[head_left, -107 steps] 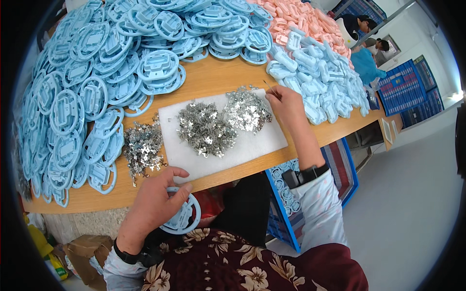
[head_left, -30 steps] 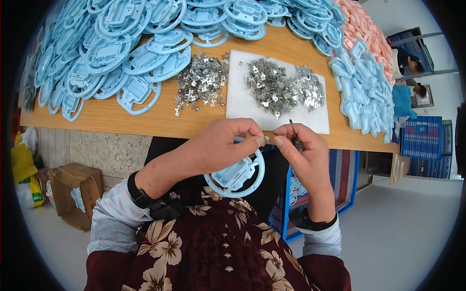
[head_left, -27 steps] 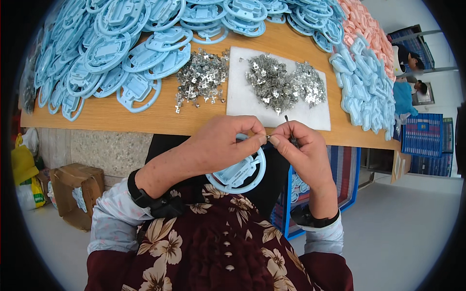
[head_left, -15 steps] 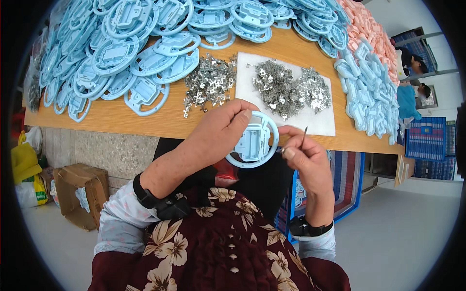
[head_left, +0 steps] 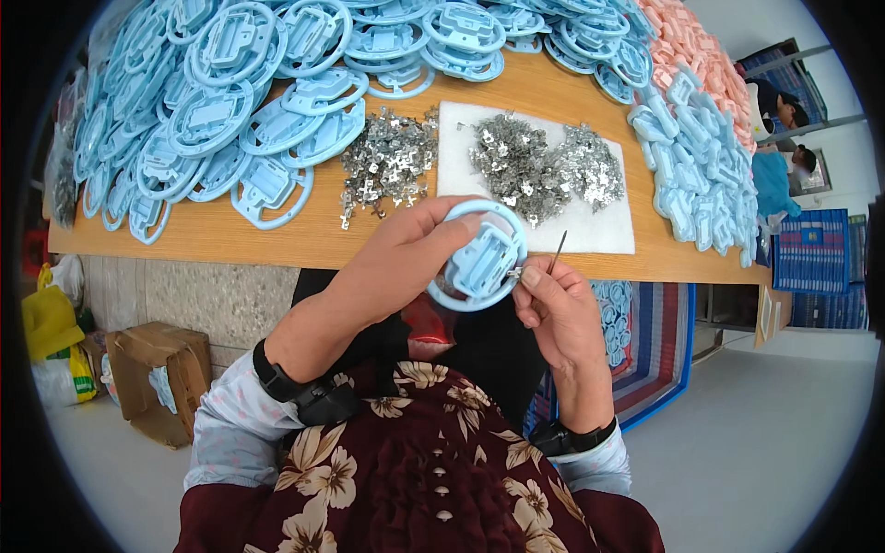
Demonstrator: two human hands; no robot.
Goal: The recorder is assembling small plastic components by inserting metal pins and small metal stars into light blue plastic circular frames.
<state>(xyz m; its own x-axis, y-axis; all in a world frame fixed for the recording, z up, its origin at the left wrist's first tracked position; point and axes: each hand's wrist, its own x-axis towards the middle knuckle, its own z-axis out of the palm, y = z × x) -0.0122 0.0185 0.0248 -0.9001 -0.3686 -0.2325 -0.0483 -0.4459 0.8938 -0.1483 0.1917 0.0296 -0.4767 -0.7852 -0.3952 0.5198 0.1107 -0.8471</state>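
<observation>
My left hand (head_left: 392, 258) grips a light-blue plastic wheel-shaped part (head_left: 481, 265) by its left rim, thumb on top. The part is tilted, with its recessed battery compartment facing up. Close by its right side, my right hand (head_left: 560, 309) pinches a small silver metal contact clip (head_left: 514, 274) between thumb and forefinger. The clip is at the compartment's right edge; whether it is seated in a slot I cannot tell. A thin dark metal rod-like tool (head_left: 559, 249) sticks up from the same hand; its lower end is hidden by the fingers.
Blue wheel parts (head_left: 217, 120) are heaped on the wooden table (head_left: 313, 238). Metal clips (head_left: 392, 157) lie in piles, some on a white foam sheet (head_left: 599, 235). Smaller blue pieces (head_left: 701, 175) and pink pieces (head_left: 696, 55) fill the right side. A striped bin (head_left: 650, 341) stands below.
My right hand has moved left and brought the clip to the wheel part's right side. My left hand has tilted the part. The tool now points up at a different slant.
</observation>
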